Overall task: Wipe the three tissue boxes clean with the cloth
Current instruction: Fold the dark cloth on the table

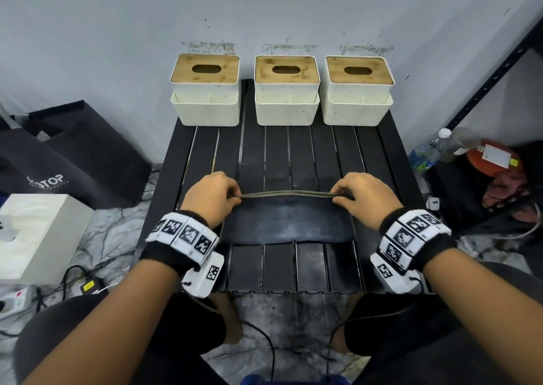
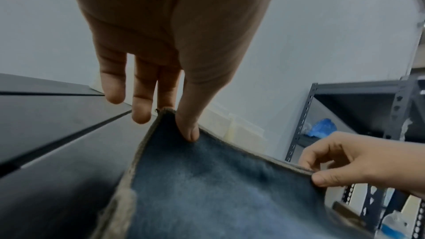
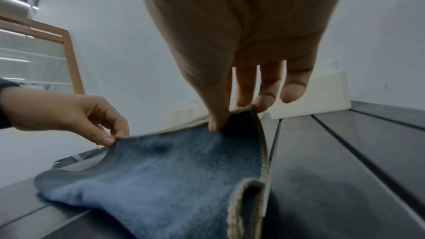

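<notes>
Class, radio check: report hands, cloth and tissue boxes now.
Left hand and right hand pinch the dark blue cloth's far corners. Three cream wooden-lidded tissue boxes untouched. Black slatted table between.

From my head view, my curled fingers [image 1: 226, 192] cover the cloth [image 1: 286, 220] corners I pinch. The black bag [image 1: 73, 155] at nine o'clock shows lettering partly lost in a fold. My left wrist view cuts off the cloth's near end at six o'clock, and the tissue boxes [image 2: 241, 128] behind are blurred.
</notes>
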